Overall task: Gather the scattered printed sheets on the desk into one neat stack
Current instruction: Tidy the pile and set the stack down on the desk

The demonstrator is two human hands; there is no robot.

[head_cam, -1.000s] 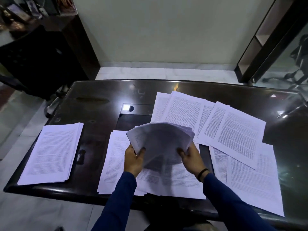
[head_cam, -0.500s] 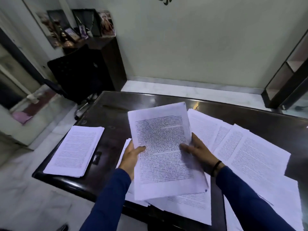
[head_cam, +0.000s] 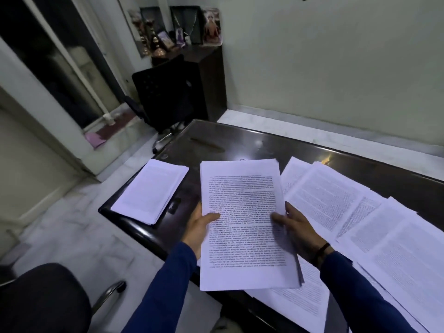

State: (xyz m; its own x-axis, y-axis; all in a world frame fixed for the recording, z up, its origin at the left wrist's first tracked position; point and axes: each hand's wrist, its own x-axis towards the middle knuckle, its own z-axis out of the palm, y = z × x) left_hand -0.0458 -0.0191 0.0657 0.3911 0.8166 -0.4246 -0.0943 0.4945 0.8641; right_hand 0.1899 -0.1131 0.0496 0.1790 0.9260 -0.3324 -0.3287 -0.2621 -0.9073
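Note:
I hold a bundle of printed sheets (head_cam: 242, 212) flat and face up above the near edge of the dark desk (head_cam: 240, 140). My left hand (head_cam: 198, 227) grips its left edge, thumb on top. My right hand (head_cam: 295, 227) grips its right edge. A separate neat stack of sheets (head_cam: 150, 189) lies on the desk's left corner. Several loose printed sheets (head_cam: 336, 200) lie overlapping across the right part of the desk, and more sheets (head_cam: 300, 301) lie under the held bundle.
A black office chair (head_cam: 165, 99) stands beyond the desk's left end, in front of a dark cabinet (head_cam: 211, 75) with framed pictures on top. Another chair's armrest (head_cam: 108, 294) is at the lower left. A pale wall runs behind the desk.
The bundle, curled and bent a second ago, is now flat and squared between both hands. My view has swung left, bringing the corner stack nearer the centre.

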